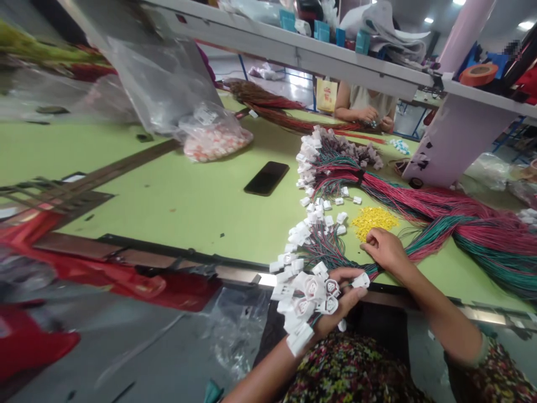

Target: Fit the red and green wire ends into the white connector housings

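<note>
Left hand (342, 305) has a closed grip on a bunch of white wire connectors (296, 294), right hand (386, 250) lies open on the red-and-green wire bundle (440, 210) across the green worktop (168, 224).

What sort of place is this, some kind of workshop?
Probably a wire-harness assembly workshop or small factory. A long green workbench carries large bundles of red and green wires ending in white plastic connectors, and a co-worker sits further along it.

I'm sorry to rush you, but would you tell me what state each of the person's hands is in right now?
Left hand: closed, holding a bunch of white wire connectors.
Right hand: open, resting on red and green wires.
</note>
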### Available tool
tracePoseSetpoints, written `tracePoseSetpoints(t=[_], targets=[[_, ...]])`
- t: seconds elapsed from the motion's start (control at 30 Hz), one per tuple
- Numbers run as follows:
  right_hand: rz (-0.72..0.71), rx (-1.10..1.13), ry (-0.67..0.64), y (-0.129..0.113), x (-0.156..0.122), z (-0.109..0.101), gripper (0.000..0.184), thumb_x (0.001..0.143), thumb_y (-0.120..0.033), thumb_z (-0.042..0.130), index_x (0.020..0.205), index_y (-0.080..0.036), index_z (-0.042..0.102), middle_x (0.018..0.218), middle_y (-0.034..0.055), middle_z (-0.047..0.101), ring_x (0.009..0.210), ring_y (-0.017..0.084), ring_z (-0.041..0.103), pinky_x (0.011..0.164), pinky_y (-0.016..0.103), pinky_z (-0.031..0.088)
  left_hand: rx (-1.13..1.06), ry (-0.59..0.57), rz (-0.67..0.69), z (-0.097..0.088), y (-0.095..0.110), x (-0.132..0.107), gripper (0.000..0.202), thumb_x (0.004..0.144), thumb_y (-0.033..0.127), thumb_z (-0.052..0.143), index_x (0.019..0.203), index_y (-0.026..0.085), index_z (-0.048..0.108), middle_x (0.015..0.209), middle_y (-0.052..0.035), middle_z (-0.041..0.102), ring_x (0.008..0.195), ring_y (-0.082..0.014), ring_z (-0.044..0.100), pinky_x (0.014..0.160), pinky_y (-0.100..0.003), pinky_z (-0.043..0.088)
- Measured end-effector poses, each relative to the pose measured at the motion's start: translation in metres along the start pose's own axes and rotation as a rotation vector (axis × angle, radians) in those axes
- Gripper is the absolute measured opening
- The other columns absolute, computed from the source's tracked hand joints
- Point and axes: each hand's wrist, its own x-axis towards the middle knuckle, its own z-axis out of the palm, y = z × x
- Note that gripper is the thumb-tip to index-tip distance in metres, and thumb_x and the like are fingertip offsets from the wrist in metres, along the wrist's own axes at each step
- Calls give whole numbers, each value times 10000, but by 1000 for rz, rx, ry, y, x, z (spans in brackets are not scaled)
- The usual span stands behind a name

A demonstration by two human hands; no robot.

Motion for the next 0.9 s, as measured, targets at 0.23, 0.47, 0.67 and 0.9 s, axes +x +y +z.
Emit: tracePoseSetpoints(t=[0.23, 0.47, 0.67, 0.9], targets=[[-39, 49, -4, 0, 0, -2, 157, 899, -126, 601, 761, -190, 636, 831, 58, 665, 803, 199, 593, 760, 299, 426, -88, -44, -77, -4, 0, 3, 430, 812, 489, 759, 1083, 160, 704, 525, 94, 476, 427, -87, 421, 437, -214, 321], [-119, 449, -16, -22, -42, -14, 214, 1021, -305, 525, 903, -188, 659, 743, 0, 645, 671, 150, 617, 644, 253, 509, -235, -6, -39, -1, 10, 3, 403, 862, 494, 738, 1082, 170, 641, 961, -48, 737, 460, -47, 500, 440, -198, 371], [-316, 616, 225, -35, -70, -13, 88, 949, -238, 675, 933, -220, 759, 836, 35, 711, 778, 174, 667, 712, 295, 546, -213, 17, 4, 1, 6, 5, 398, 864, 504, 737, 1044, 162, 646, 663, 53, 627, 426, -57, 485, 429, -187, 344], [-450, 494, 355, -37, -72, -5, 175, 951, -126, 649, 1042, -227, 760, 842, 40, 706, 758, 167, 668, 678, 280, 548, -194, 26, 9, 1, 10, 4, 397, 873, 506, 723, 1050, 158, 650, 568, 82, 562, 424, -74, 479, 433, -189, 344]])
